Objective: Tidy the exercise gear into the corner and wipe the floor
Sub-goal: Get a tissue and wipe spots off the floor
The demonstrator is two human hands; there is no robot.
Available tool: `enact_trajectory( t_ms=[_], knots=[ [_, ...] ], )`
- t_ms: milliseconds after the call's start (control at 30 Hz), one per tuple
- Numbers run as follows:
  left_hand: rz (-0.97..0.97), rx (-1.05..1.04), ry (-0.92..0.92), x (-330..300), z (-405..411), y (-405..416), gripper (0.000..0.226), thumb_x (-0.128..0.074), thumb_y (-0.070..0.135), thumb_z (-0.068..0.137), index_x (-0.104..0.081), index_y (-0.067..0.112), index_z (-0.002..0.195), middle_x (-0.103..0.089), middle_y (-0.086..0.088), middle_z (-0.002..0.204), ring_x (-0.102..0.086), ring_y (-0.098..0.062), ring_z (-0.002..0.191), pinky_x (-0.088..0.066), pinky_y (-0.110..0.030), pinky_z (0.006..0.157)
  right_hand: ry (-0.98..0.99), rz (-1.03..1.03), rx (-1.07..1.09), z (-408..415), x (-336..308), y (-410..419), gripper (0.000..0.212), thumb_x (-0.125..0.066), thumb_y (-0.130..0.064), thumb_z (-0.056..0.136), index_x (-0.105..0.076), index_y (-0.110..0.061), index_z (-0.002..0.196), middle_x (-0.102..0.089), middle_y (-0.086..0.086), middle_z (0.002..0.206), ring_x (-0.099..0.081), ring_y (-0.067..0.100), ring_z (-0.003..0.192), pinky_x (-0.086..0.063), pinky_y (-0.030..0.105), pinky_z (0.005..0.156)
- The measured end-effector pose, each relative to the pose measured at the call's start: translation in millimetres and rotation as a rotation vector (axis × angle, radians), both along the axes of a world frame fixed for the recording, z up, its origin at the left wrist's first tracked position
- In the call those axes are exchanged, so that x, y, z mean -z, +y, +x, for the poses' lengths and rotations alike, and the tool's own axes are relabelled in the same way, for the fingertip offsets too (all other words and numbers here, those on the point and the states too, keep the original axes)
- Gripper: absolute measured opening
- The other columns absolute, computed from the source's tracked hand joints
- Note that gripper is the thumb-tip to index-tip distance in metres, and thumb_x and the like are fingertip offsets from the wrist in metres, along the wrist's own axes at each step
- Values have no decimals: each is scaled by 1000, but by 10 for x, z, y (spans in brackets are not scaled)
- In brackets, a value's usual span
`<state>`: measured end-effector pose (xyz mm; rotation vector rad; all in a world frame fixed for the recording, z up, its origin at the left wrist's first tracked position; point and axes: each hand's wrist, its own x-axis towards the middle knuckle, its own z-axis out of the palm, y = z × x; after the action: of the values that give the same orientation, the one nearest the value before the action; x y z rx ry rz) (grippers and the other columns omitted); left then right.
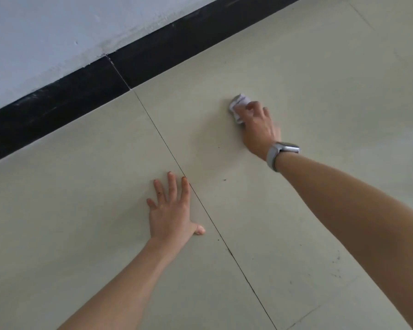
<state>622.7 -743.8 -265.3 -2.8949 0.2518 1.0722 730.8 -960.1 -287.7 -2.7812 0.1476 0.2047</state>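
Beige tiled floor [296,210]: my right hand [258,129] grips a crumpled white tissue [239,107], no readable writing, no clear long axis; my left hand [172,210] rests flat, fingers spread

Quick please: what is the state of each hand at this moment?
Left hand: open, fingers spread flat on the floor.
Right hand: closed on a crumpled white cloth, pressed to the floor.

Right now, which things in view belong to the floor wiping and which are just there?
Part of the job:
- crumpled white wipe, held against the floor
- right hand, gripping the wipe
- tiled floor, with dark specks
- left hand, flat on the floor as a brace

Just there:
- black skirting
- white wall
- wristwatch
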Motion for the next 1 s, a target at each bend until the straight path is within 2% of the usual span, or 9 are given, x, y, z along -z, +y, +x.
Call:
enact_trajectory(
  t_ms=[67, 133, 267, 467, 533, 667, 733, 867, 1000],
  knots=[
    [-8, -3, -3, 14, -6, 14, 121, -71, 58, 65, 8, 20, 147, 20, -10, 155, 8, -40, 143, -23, -52, 111, 33, 71, 280, 362, -1, -161, 55, -40, 0, 82, -42, -21, 133, -34, 15, 135, -38, 34, 117, -45, 40, 87],
    [-13, -5, -6, 30, -12, 24, 121, -71, 58, 64, 8, 20, 147, 21, -9, 155, 9, -39, 143, -24, -51, 112, 64, 86, 322, 656, 64, -104, 57, -40, 0, 80, -41, -19, 134, -31, 15, 138, -37, 34, 119, -40, 39, 95],
    [-24, -11, -7, 44, -8, 46, 121, -71, 59, 64, 9, 21, 147, 22, -8, 155, 10, -39, 143, -23, -51, 112, -25, 155, -121, 749, 114, 535, 58, -39, 0, 80, -47, -27, 131, -44, 3, 139, -46, 31, 112, -42, 36, 92],
    [-4, 17, -21, 33, -1, 57, 121, -69, 62, 64, 9, 21, 147, 20, -9, 155, 10, -39, 143, -24, -50, 112, -47, 226, -636, -564, 113, 460, 56, -42, 10, 75, -62, -20, 117, -58, -1, 129, -51, 31, 82, -42, 29, 70],
    [-15, 3, -8, 30, 11, 52, 120, -69, 61, 65, 9, 21, 147, 21, -8, 155, 12, -38, 143, -23, -51, 113, -59, 173, -473, -622, 142, -51, 56, -42, 12, 75, -62, -20, 117, -57, 0, 130, -52, 33, 83, -46, 33, 75],
    [-24, -6, -3, 28, 21, 42, 120, -71, 59, 65, 8, 21, 147, 22, -8, 155, 13, -39, 142, -24, -53, 112, -2, 94, 201, -412, 34, -742, 58, -39, 6, 82, -50, -27, 129, -45, -9, 141, -45, 35, 105, -42, 37, 86],
    [-28, -10, 2, 34, 20, 40, 121, -72, 59, 63, 7, 21, 147, 21, -7, 155, 12, -39, 142, -24, -54, 112, -1, 113, 254, -528, -22, -488, 58, -37, 3, 83, -50, -31, 129, -45, -15, 139, -42, 30, 104, -46, 39, 83],
    [-19, 25, 7, 25, 43, 85, 121, -71, 62, 63, 7, 22, 147, 19, -6, 156, 8, -38, 143, -27, -52, 110, -24, 246, -202, -1336, 34, 355, 59, -34, 6, 80, -59, -31, 119, -53, -17, 132, -47, 27, 90, -46, 35, 76],
    [-27, 51, 17, 1, 97, 175, 117, -71, 60, 65, 6, 26, 147, 18, -2, 156, 6, -35, 145, -30, -50, 108, 108, 225, -597, -2466, -27, 329, 60, -29, 1, 74, -57, -37, 112, -56, -25, 124, -48, 19, 79, -43, 29, 69]
  ],
)
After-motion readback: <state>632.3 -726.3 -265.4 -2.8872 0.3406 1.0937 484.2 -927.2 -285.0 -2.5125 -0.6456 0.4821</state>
